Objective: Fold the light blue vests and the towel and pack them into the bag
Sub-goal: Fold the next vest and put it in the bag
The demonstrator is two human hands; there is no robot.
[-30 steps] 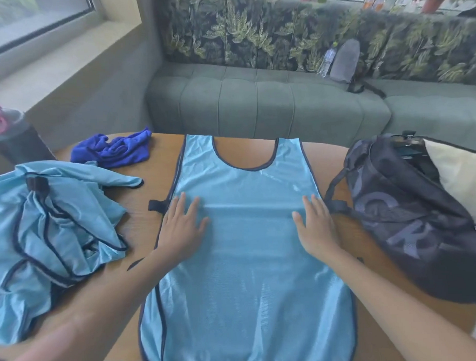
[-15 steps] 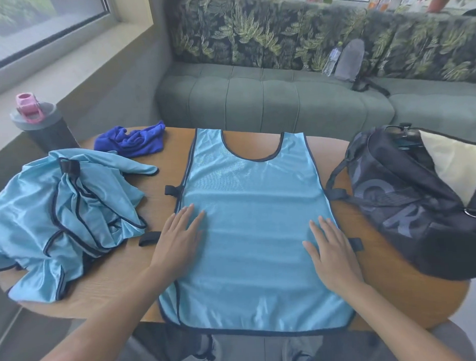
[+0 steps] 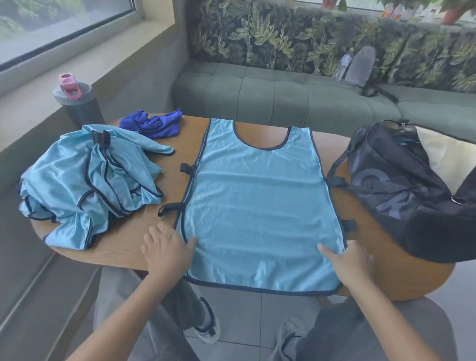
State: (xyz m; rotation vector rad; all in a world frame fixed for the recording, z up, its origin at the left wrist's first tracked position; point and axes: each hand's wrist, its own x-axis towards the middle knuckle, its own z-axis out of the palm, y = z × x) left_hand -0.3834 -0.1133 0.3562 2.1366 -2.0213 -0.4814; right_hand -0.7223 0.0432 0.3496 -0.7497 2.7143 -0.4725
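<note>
Tabletop [image 3: 142, 245]: left hand [image 3: 166, 250], right hand [image 3: 350, 262] pinch vest [image 3: 259, 206] edges.

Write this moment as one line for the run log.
step: folding first vest | left hand: pinches vest left edge | right hand: pinches right edge | bag: open

1. A vest [image 3: 259, 206] lay flat across the middle of the worktop [image 3: 390, 261], its hem overhanging the near edge.
2. A heap of vests [image 3: 88, 183] sat to its left.
3. The towel [image 3: 154, 125] lay behind the heap, beside the bottle [image 3: 79, 103].
4. The bag [image 3: 410, 190] stood on the right.
5. A sofa [image 3: 282, 97] ran behind the worktop.
</note>
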